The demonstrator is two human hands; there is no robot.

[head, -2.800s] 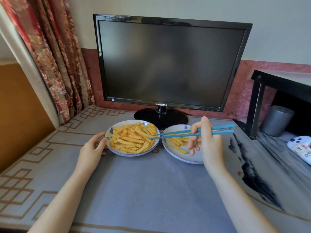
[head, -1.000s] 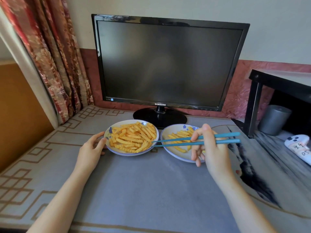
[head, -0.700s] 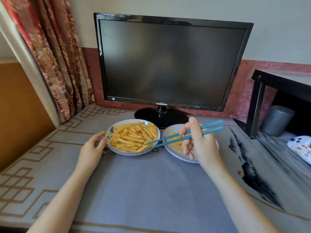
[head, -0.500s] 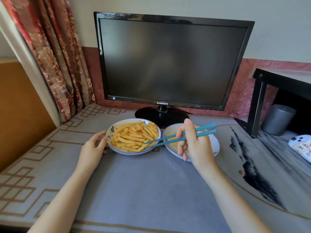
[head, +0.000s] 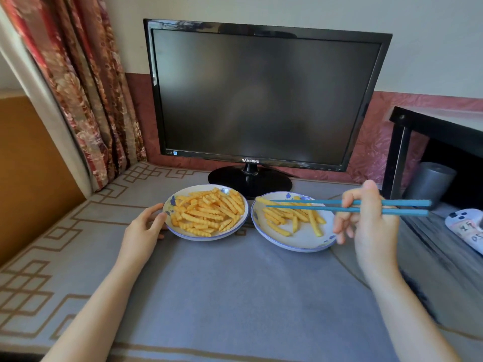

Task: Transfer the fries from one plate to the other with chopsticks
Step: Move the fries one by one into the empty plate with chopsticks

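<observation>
Two white plates with blue rims sit side by side. The left plate (head: 206, 237) is heaped with crinkle fries (head: 209, 214). The right plate (head: 300, 244) holds a smaller scatter of fries (head: 292, 218). My right hand (head: 371, 226) grips a pair of blue chopsticks (head: 308, 205) held level, and their tips pinch one fry (head: 261, 200) above the right plate's far-left rim. My left hand (head: 142, 227) rests against the left plate's left edge with its fingers relaxed.
A black monitor (head: 261, 100) on a round stand (head: 249, 180) stands right behind the plates. A black shelf frame (head: 400, 152), a grey cylinder (head: 428, 181) and a white controller (head: 467, 226) are at the right. Curtains (head: 86, 87) hang at the left. A grey patterned cloth (head: 235, 296) covers the table.
My right hand has moved from over the left plate back to the right, carrying a fry in the chopstick tips to above the right plate. My left hand has stayed put.
</observation>
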